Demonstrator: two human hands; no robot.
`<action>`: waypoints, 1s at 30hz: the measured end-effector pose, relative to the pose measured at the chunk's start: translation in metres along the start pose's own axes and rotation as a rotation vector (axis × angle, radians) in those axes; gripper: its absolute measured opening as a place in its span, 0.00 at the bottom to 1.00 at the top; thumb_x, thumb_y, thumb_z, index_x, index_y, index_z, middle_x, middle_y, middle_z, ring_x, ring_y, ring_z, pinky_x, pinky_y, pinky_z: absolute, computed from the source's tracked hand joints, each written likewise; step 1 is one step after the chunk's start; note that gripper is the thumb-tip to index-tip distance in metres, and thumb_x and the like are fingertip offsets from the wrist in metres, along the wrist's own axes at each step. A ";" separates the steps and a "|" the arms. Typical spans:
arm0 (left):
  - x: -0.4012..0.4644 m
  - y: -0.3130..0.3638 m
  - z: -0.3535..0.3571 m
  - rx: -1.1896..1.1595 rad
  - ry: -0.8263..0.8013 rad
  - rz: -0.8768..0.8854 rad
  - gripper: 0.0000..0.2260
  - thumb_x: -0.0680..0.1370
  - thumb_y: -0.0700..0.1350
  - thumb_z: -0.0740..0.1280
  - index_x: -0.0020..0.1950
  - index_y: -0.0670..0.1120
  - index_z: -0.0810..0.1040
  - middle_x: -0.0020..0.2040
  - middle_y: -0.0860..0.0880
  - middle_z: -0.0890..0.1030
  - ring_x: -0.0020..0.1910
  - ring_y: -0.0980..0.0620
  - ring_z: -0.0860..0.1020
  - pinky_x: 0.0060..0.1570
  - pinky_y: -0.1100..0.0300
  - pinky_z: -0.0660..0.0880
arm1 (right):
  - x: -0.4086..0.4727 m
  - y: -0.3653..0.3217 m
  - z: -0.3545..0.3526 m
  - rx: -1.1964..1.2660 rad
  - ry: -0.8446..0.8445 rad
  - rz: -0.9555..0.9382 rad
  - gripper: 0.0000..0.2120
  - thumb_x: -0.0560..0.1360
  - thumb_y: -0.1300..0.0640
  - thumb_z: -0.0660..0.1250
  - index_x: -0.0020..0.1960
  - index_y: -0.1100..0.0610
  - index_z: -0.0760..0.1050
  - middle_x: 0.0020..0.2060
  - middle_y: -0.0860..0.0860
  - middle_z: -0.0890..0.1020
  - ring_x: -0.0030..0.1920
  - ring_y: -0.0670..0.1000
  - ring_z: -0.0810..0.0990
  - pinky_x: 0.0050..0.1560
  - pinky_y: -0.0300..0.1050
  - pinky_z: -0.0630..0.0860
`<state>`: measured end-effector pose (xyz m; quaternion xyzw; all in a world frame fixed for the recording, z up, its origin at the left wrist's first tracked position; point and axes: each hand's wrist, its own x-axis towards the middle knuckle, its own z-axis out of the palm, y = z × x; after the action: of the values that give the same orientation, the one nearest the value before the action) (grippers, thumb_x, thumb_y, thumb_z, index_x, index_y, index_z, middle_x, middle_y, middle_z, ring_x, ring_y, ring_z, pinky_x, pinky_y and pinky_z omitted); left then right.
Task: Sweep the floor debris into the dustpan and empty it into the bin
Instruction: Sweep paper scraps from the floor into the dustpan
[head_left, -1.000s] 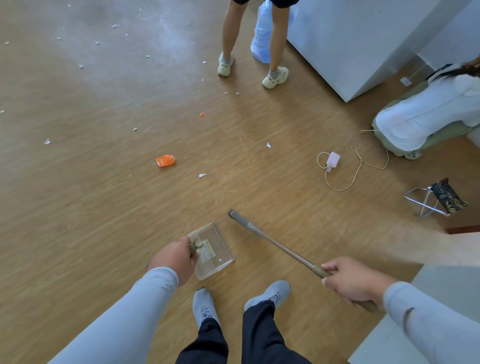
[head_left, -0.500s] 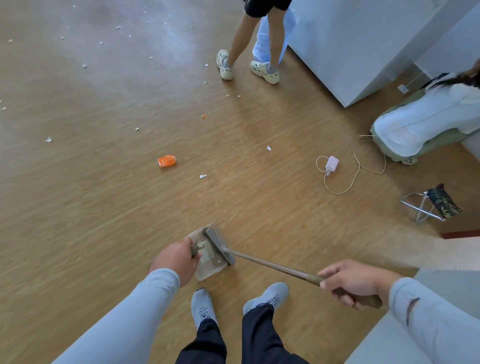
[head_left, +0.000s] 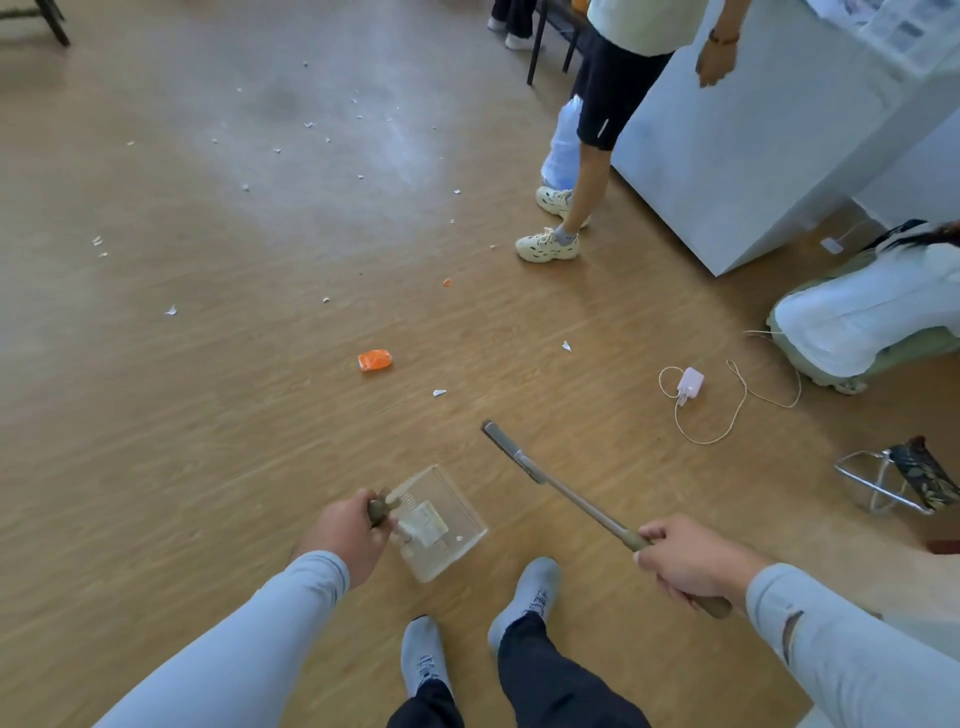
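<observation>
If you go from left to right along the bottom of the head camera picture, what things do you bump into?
Left hand → clear dustpan → broom stick → right hand → folding stool.

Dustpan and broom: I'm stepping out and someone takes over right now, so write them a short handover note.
Left hand grips the dustpan handle; the pan sits by the feet with a few scraps inside.
Right hand grips the broom, its head off the pan, to the right.
Done: a little debris is in the pan.
Left: the orange scrap, white bits near it, and many more across the floor; then empty it. No bin is in view.
</observation>
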<state>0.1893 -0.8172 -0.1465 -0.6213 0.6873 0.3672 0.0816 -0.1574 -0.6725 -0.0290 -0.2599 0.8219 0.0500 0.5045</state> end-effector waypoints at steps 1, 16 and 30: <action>0.002 0.000 -0.002 -0.020 0.013 -0.014 0.07 0.80 0.55 0.65 0.52 0.53 0.73 0.45 0.50 0.80 0.42 0.47 0.79 0.44 0.52 0.79 | 0.008 -0.004 -0.001 -0.005 0.014 0.002 0.10 0.81 0.58 0.64 0.61 0.50 0.74 0.33 0.55 0.79 0.30 0.51 0.75 0.33 0.44 0.74; 0.074 0.041 -0.032 -0.048 0.098 -0.157 0.09 0.80 0.57 0.65 0.50 0.53 0.72 0.41 0.53 0.79 0.37 0.51 0.79 0.37 0.56 0.76 | 0.123 -0.077 -0.060 -0.196 -0.057 -0.014 0.10 0.76 0.59 0.61 0.54 0.53 0.78 0.31 0.55 0.81 0.29 0.53 0.77 0.36 0.44 0.75; 0.134 0.068 -0.031 0.024 0.056 -0.305 0.15 0.81 0.58 0.63 0.65 0.53 0.71 0.44 0.56 0.78 0.40 0.53 0.79 0.40 0.56 0.78 | 0.185 -0.090 -0.113 -0.379 -0.358 0.025 0.23 0.71 0.57 0.61 0.66 0.52 0.75 0.34 0.54 0.80 0.32 0.53 0.75 0.40 0.45 0.75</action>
<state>0.1089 -0.9454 -0.1726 -0.7277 0.5911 0.3248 0.1245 -0.2711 -0.8586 -0.1161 -0.3267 0.6985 0.2546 0.5835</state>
